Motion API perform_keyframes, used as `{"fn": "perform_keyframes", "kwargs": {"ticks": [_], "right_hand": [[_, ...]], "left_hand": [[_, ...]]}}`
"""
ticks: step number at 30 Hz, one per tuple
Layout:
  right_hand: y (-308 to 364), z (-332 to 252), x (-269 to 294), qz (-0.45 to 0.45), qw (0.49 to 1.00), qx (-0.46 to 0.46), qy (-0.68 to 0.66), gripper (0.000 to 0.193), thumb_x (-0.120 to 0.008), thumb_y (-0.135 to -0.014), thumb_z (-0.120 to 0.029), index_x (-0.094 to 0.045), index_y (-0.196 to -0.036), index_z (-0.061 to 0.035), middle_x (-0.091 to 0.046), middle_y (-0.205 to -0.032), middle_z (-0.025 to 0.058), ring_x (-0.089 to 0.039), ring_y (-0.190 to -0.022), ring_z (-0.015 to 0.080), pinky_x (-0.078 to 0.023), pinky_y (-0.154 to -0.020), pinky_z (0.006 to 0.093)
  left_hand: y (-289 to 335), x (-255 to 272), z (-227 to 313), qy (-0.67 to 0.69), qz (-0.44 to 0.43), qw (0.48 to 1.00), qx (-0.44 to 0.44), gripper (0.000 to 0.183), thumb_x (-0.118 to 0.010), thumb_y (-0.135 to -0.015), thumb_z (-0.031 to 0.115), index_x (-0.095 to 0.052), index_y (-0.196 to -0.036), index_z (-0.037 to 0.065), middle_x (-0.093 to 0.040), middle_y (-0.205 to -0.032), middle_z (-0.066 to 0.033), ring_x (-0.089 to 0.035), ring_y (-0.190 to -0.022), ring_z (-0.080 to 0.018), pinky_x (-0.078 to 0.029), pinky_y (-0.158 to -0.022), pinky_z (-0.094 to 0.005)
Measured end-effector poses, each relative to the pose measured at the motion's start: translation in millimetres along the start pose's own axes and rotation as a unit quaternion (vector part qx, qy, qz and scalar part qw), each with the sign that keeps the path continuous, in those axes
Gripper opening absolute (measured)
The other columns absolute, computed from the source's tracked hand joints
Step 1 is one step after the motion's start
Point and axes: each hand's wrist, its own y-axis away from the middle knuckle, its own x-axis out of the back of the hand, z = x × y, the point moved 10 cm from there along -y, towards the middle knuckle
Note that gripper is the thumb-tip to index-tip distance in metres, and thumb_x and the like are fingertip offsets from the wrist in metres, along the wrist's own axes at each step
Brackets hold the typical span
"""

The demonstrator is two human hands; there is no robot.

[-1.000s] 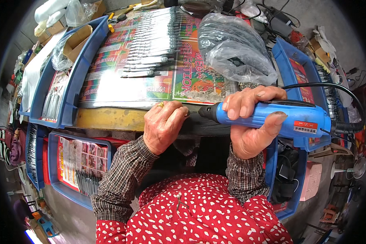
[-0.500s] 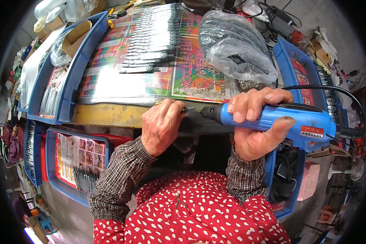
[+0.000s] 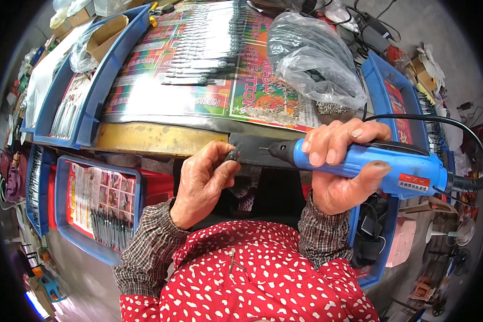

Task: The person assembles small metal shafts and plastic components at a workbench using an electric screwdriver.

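Observation:
My right hand (image 3: 342, 167) grips a blue corded power tool (image 3: 381, 163), held level with its dark nose pointing left. My left hand (image 3: 199, 180) pinches a small dark part (image 3: 232, 155) between thumb and fingers, a short gap from the tool's tip. Both hands hover over the front edge of the workbench (image 3: 145, 138), above my red spotted top. Rows of slim metal-tipped tools (image 3: 204, 51) lie on glossy printed sheets on the bench beyond.
A clear plastic bag (image 3: 314, 56) sits at the back right. Blue trays stand at the left (image 3: 91, 107), lower left (image 3: 99, 206) and right (image 3: 386, 86), holding printed sheets and more slim tools. A black cord (image 3: 413, 119) loops off the tool.
My left hand has drawn back from the tool's nose with the small dark part, opening a gap. The power tool has stayed almost level in my right hand.

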Motion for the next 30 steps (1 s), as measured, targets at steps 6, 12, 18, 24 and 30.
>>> {"fn": "perform_keyframes", "kwargs": {"ticks": [6,12,18,24,30], "right_hand": [[2,3,-7,-0.017,1.0,-0.008,-0.014,0.044,-0.066,-0.079,-0.035,-0.04,-0.097,-0.0045,-0.049,-0.064,0.0069,-0.052,-0.055,0.0184,-0.046,-0.054,0.0354],[4,5,-10,-0.023,0.999,-0.016,-0.018,0.044,-0.069,-0.076,-0.032,-0.042,-0.096,-0.0036,-0.051,-0.063,0.0079,-0.053,-0.054,0.0188,-0.047,-0.054,0.0359],[7,8,-13,-0.026,0.999,-0.024,-0.007,0.045,-0.071,-0.074,-0.033,-0.044,-0.094,-0.0026,-0.051,-0.062,0.0079,-0.053,-0.053,0.0192,-0.048,-0.054,0.0365],[9,11,-17,-0.04,0.998,-0.03,-0.04,0.046,-0.076,-0.069,-0.027,-0.046,-0.094,-0.0018,-0.053,-0.063,0.0094,-0.055,-0.054,0.021,-0.048,-0.054,0.0377],[10,14,-21,-0.086,0.993,-0.026,-0.072,0.046,-0.077,-0.067,-0.021,-0.048,-0.096,-0.001,-0.054,-0.064,0.0109,-0.056,-0.055,0.0227,-0.048,-0.054,0.0383]], "left_hand": [[8,1,-9,0.017,0.013,1.0,-0.023,0.008,-0.051,-0.087,0.001,-0.052,-0.094,-0.002,-0.052,-0.064,0.0003,-0.047,-0.053,-0.0034,-0.04,-0.049,-0.0181],[16,-12,-23,0.145,-0.021,0.986,0.078,0.013,-0.049,-0.091,0.01,-0.052,-0.098,0.0,-0.056,-0.078,-0.0017,-0.048,-0.058,-0.0032,-0.037,-0.045,-0.0152],[23,-17,-32,0.211,-0.017,0.97,0.121,0.014,-0.049,-0.091,0.011,-0.051,-0.099,-0.001,-0.055,-0.079,-0.0022,-0.048,-0.058,-0.0031,-0.036,-0.044,-0.0149],[23,-20,-39,0.251,0.003,0.959,0.129,0.012,-0.049,-0.09,0.006,-0.051,-0.097,-0.003,-0.054,-0.072,-0.0015,-0.05,-0.06,-0.0035,-0.04,-0.049,-0.0147],[25,-35,-49,0.335,-0.026,0.923,0.187,0.014,-0.053,-0.089,0.009,-0.053,-0.095,-0.004,-0.054,-0.08,-0.0042,-0.049,-0.062,-0.007,-0.038,-0.049,-0.0184]]}}
